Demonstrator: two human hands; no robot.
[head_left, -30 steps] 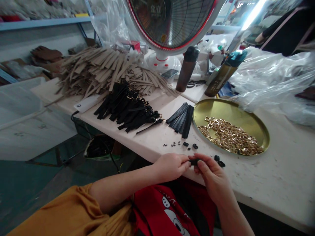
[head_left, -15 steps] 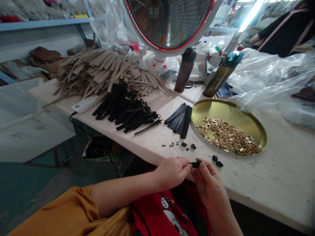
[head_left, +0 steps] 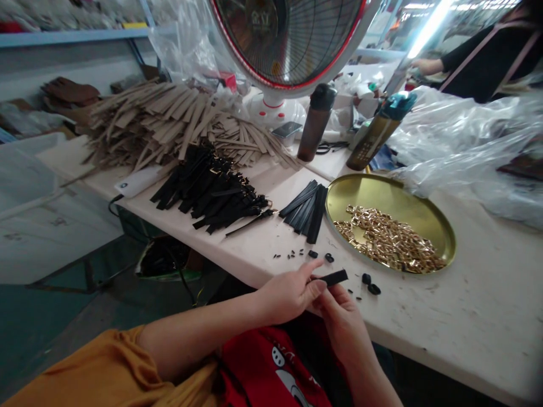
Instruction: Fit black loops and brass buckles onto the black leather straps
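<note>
My left hand (head_left: pixel 292 291) and my right hand (head_left: pixel 339 316) meet at the near edge of the white table (head_left: pixel 466 316), both pinched on a short black strap (head_left: pixel 334 277) whose end pokes out to the right. Small black loops (head_left: pixel 370 284) lie on the table just right of the strap, and tinier black bits (head_left: pixel 297 255) lie beyond my left hand. A round gold tray (head_left: pixel 382 195) of gold buckles (head_left: pixel 390 240) sits beyond my right hand. A small stack of black strips (head_left: pixel 307 206) lies left of the tray.
A heap of finished black straps (head_left: pixel 212 189) and a big pile of tan strips (head_left: pixel 169 121) fill the table's left. A fan (head_left: pixel 288 39), two bottles (head_left: pixel 314 121) (head_left: pixel 377 133) and clear plastic bags (head_left: pixel 466 141) stand behind. Another person's dark sleeve (head_left: pixel 479 51) is at top right.
My hands have drawn slightly nearer to me and to the left. More of the black strap now sticks out to the right of my fingers.
</note>
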